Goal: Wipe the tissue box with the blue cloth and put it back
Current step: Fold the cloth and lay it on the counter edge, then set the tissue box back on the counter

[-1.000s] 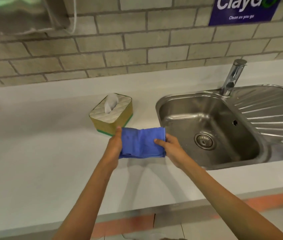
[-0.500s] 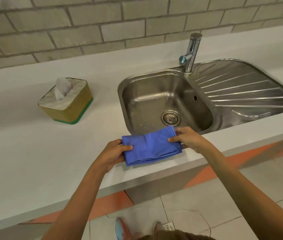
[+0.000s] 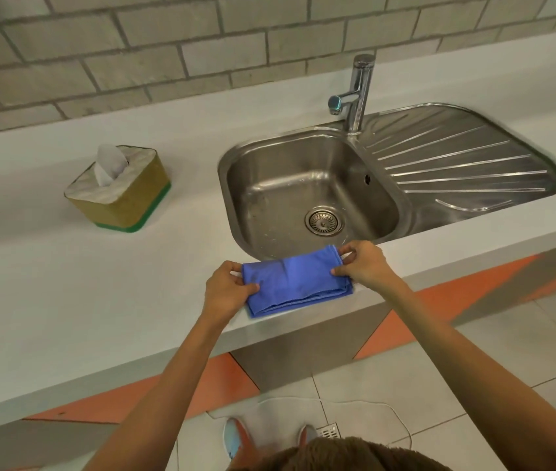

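The person stands at the counter (image 3: 65,300) and holds the blue cloth (image 3: 295,278) by its two short ends, close to the front edge, just in front of the sink (image 3: 310,185). The left hand (image 3: 227,294) pinches the left end with the thumb on top of the fabric and the fingers under it. The right hand (image 3: 363,265) pinches the right end with the fingertips, so both hands are closed on the cloth and not wide. The cloth is folded in several layers, and I think it is held like this to keep the fold flat and tidy, as a thick pad is better for wiping than a loose rag. Whether it rests on the counter or hangs a little above it, I cannot tell. The tissue box (image 3: 120,192) stands well apart to the left and further back on the counter, upright, with one white tissue (image 3: 110,164) coming out of the top. No hand touches it. In my judgement the wiping is not yet begun: one hand must let go, and the cloth must be carried to the box. The box is light, so it may slide when it is wiped if the free hand does not steady it.
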Available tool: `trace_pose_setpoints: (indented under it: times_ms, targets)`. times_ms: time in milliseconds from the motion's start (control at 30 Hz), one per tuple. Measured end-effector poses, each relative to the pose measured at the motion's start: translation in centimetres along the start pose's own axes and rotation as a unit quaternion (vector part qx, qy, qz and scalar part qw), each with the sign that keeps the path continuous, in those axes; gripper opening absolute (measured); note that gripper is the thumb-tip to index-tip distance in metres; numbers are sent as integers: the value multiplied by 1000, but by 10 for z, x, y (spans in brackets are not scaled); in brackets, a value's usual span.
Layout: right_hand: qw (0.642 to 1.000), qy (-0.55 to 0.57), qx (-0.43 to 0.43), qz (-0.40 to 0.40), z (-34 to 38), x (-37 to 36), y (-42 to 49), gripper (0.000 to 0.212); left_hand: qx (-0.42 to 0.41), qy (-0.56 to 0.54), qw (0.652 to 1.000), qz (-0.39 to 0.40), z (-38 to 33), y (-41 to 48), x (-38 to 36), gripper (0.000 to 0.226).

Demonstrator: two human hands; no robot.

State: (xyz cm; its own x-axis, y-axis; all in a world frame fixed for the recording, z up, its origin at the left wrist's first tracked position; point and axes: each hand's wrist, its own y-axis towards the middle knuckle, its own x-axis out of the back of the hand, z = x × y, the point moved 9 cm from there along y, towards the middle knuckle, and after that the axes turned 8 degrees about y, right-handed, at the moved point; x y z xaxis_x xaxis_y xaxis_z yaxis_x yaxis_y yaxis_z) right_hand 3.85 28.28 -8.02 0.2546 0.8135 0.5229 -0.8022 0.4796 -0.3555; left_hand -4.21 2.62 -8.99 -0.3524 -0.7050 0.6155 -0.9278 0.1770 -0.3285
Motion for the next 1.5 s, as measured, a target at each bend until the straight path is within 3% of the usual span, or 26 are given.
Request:
trace_pose_setpoints:
  times_ms: [167,333,533,900,1067,1233,1500]
  targets:
    - [999,-27,36,-19,6,5,-4,57,-26,63,997,-42,-4,-4,2,56]
    - [996,-24,72,-53,22,15,-2,49,-19,50,997,-64,-6,-2,9,59]
    - [993,36,96,-51,61,10,7,36,1,-61,996,-59,-25,10,30,42]
    - [980,62,187,1,197,-43,28,36,-10,-207,973,-97,-50,47,122,33]
    - [979,97,176,30,243,-94,55,34,27,-272,956,-110,-19,70,173,9]
    - [976,144,140,81,261,-155,87,37,76,-330,934,-116,30,91,213,10]
    - [981,150,77,97,277,-216,121,54,130,-404,905,-40,62,122,221,12]
